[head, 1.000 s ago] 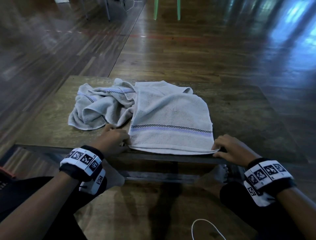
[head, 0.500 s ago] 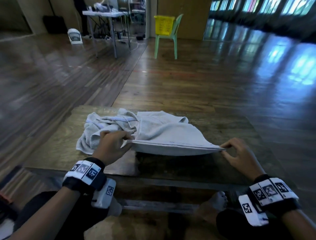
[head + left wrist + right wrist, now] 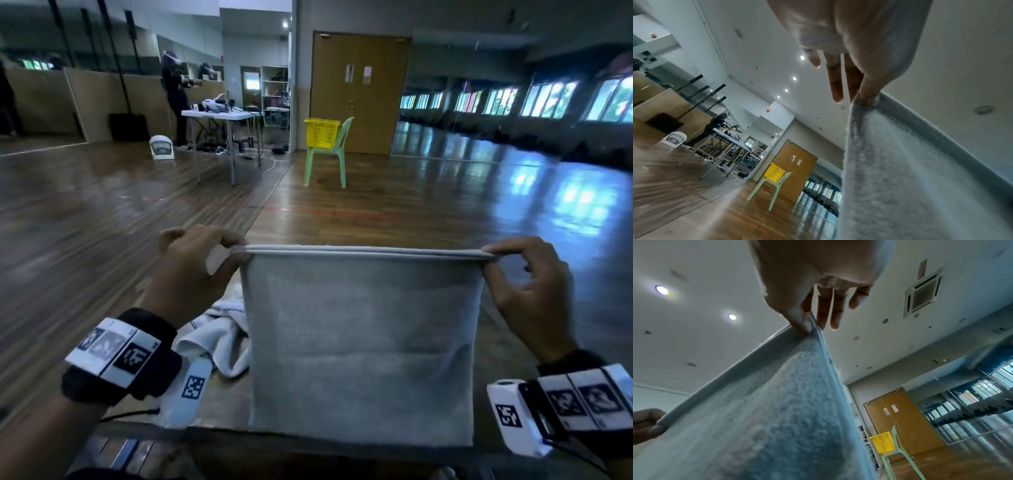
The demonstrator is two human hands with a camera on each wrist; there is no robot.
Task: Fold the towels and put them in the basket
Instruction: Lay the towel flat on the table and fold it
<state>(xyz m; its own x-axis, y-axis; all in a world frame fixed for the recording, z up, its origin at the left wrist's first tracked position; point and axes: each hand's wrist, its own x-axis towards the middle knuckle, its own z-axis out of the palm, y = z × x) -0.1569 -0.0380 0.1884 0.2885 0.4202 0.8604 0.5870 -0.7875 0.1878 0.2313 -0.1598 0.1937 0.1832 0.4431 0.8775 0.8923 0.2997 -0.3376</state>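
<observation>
The left hand (image 3: 191,270) and right hand (image 3: 527,291) each pinch a top corner of the folded towel (image 3: 361,346), which hangs below both grips.

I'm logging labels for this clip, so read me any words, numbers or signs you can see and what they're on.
No readable text anywhere.
Two sheets on the brown double door: too small and blurred to read.
Wristbands on the left hand and right hand: black-and-white coded squares only, no letters.
Held towel and yellow basket: no label visible.
</observation>
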